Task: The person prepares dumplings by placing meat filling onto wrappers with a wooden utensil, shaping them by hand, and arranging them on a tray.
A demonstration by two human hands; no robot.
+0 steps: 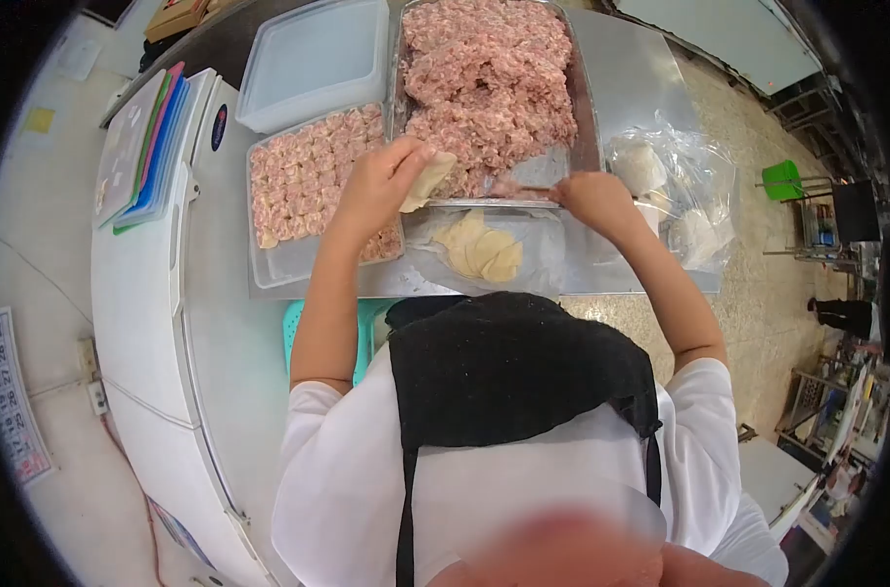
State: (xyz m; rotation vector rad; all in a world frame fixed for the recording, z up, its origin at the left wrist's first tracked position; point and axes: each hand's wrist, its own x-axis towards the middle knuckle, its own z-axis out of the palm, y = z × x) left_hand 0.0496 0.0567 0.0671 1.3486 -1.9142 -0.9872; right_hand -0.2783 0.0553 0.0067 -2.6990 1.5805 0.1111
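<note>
My left hand (381,184) is closed around a pale dumpling wrapper (428,182), near the front left corner of a metal tray (594,127). Ground meat (489,73) is heaped in that tray. Over the tray's front edge, my right hand (598,203) grips the handle of a thin spreading stick (535,188), whose far end has meat on it. Below the tray lies a loose stack of round wrappers (479,247) on clear plastic. Left of my left hand, a plastic box (286,266) holds rows of filled dumplings (308,176), partly covered by my forearm.
A lidded translucent container (318,59) stands behind the dumpling box. Clear plastic bags (694,196) with pale contents lie at the right of the steel table (640,73). A white freezer (136,293) with colored boards (151,147) stands left. A turquoise basket (293,342) is under the table edge.
</note>
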